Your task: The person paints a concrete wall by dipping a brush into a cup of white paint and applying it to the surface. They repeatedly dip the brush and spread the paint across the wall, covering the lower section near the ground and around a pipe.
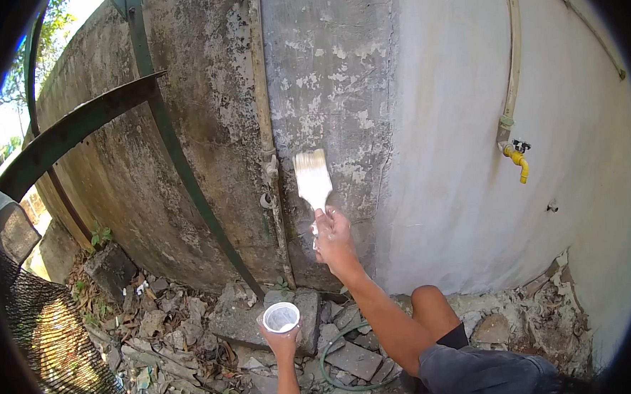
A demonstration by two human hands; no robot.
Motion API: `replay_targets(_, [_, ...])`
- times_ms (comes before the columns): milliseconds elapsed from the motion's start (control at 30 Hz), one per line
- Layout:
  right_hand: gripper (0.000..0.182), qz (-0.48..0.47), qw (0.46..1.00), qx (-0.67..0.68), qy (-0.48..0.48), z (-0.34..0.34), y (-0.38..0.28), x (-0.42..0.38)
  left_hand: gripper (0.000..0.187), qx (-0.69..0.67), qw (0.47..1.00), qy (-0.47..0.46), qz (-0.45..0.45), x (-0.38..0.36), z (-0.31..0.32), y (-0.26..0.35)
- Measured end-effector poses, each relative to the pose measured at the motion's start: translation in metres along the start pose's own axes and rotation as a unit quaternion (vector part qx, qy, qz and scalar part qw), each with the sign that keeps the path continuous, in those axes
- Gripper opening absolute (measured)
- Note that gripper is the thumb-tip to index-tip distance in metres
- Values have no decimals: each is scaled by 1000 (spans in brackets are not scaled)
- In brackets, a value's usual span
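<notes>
My right hand [333, 235] grips a paintbrush [313, 179] by its handle, bristles pointing up. The brush is coated white, and white smears show on the fingers. Behind it stands a grey wall strip [331, 89] with peeling, patchy white paint. Lower down, my left hand [281, 340] is wrapped round a small white plastic cup [281, 317], its mouth facing up, with some white stuff inside. The cup is held above a concrete block, well below the brush.
A pipe [261, 78] runs down the wall left of the brush. To the right, a yellow tap [518, 163] juts from the white-painted wall [447, 119]. Green metal bars [186, 175] lean at the left above rubble [158, 333]. A green hose [332, 371] and a concrete block [229, 319] lie below.
</notes>
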State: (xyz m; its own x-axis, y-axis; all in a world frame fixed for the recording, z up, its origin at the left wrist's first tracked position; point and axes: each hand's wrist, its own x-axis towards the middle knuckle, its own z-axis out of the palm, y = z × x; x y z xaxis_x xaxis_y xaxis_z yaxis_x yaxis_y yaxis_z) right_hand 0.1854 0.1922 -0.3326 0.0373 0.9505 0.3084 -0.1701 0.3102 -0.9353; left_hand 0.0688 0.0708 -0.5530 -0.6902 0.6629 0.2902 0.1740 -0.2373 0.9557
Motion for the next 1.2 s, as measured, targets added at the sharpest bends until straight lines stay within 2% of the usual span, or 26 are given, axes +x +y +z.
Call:
replay_targets(33, [35,-70,997,-41,8,2,-2,3,79,-2,1000,-1,1,0,-1,1])
replay_targets(133, [34,56,995,-78,25,-9,36,-2,79,3,1000,-4,4,1,-2,4])
replay_targets(167, [31,7,987,-159,20,-25,104,2,79,7,1000,-6,5,1,-2,4])
replay_targets(233, [22,159,979,-130,-2,-44,124,-34,79,4,1000,-14,7,3,-4,3])
replay_targets(300, [19,288,951,-114,-4,-68,179,-67,79,1,1000,-16,9,2,-5,0])
replay_targets(333, [19,333,936,-116,5,-77,199,-73,79,-1,1000,-13,12,1,-4,-3])
replay_targets(433, [19,373,925,57,36,-87,169,-68,78,0,1000,4,21,6,-2,-15])
replay_targets(633, [19,154,978,134,-35,-65,-22,-1,78,-12,1000,-17,18,3,0,2])
replay_targets(667, [19,105,985,132,-40,-59,-43,-3,78,-10,1000,-14,20,2,0,4])
replay_targets(767, [19,39,993,107,15,-48,-67,-8,78,-17,1000,-20,15,1,-1,7])
replay_targets(800, [35,71,993,94,-14,-57,-50,-2,77,-13,1000,-16,16,2,-1,5])
replay_targets(900, [29,90,995,-28,26,-78,48,-4,78,-16,1000,-15,14,-1,-1,3])
replay_targets(967, [21,188,980,-39,42,-88,99,-37,78,-36,999,-18,11,-1,-1,7])
replay_targets(1033, [18,322,945,20,53,-106,143,-66,78,-25,1000,-9,8,-2,0,4])
replay_targets(1133, [16,385,919,36,71,-117,151,-79,80,-9,1000,-11,16,1,-2,2])
replay_targets(1167, [15,353,932,63,63,-121,148,-70,80,-6,1000,-15,18,0,-2,1])
replay_targets(1200, [15,321,941,89,58,-116,113,-56,80,2,1000,-8,19,1,0,-3])
